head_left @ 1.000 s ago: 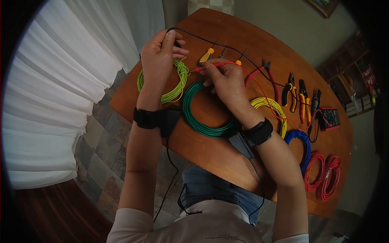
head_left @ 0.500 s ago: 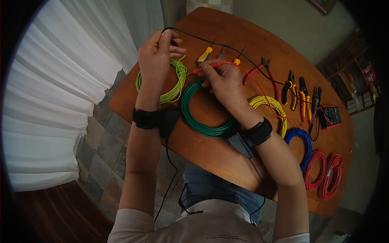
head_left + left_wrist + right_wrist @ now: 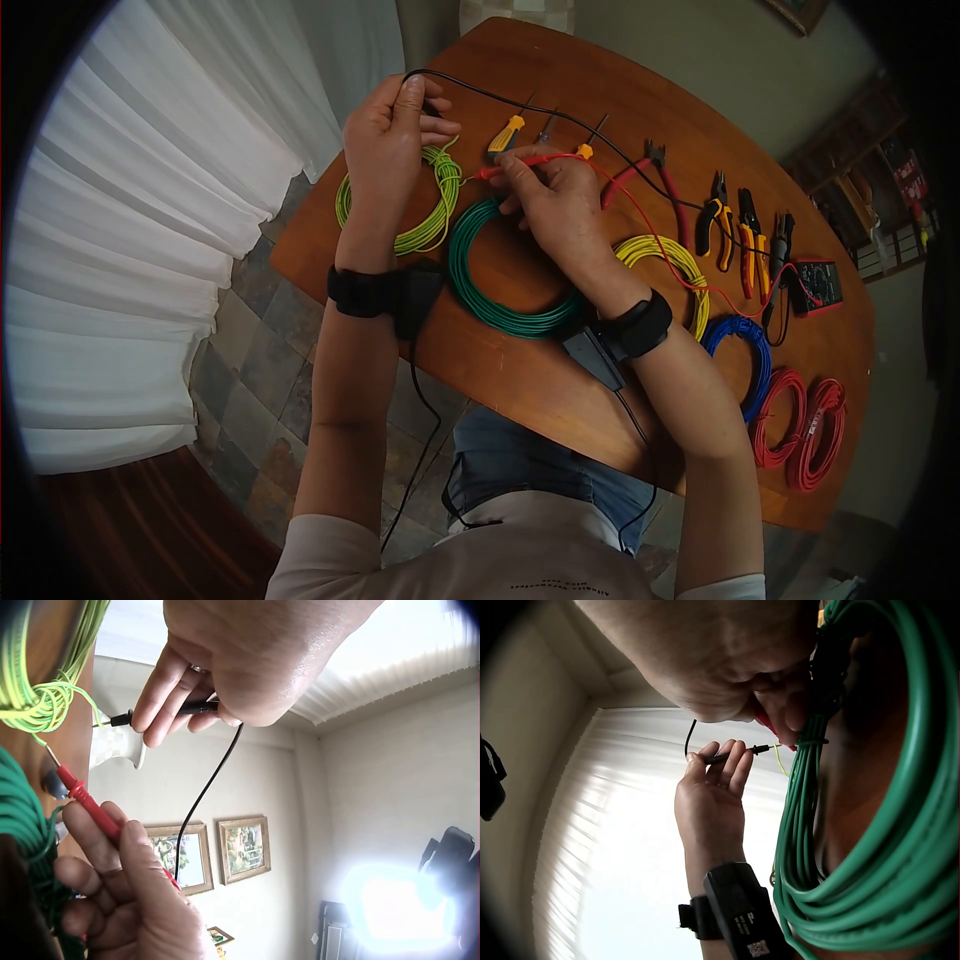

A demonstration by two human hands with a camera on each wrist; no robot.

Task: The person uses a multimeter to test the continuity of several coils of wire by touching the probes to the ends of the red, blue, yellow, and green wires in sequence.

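Note:
My left hand (image 3: 388, 135) holds a black test probe (image 3: 199, 708) between thumb and fingers. In the left wrist view the probe's metal tip meets one bare end of the yellow-green wire coil (image 3: 450, 190). The right hand (image 3: 562, 200) pinches a red test probe (image 3: 97, 814), whose tip is right at the coil's other wire end. Below the right hand, the green wire coil (image 3: 462, 270) lies on the table. From the probes, a black lead (image 3: 500, 94) and a red lead (image 3: 640, 220) run right toward a dark multimeter (image 3: 815, 285) with a red edge.
On the wooden table (image 3: 400, 350) lie screwdrivers (image 3: 508, 135), red-handled cutters (image 3: 685, 215) and several pliers (image 3: 716, 225). A yellow coil (image 3: 690, 280), a blue coil (image 3: 762, 360) and red coils (image 3: 820, 435) line the right side. White curtains (image 3: 130, 250) hang at left.
Both hands and probes keep nearly the same place, shifted only slightly left in view early on. Each hand still holds its probe at the yellow-green wire ends.

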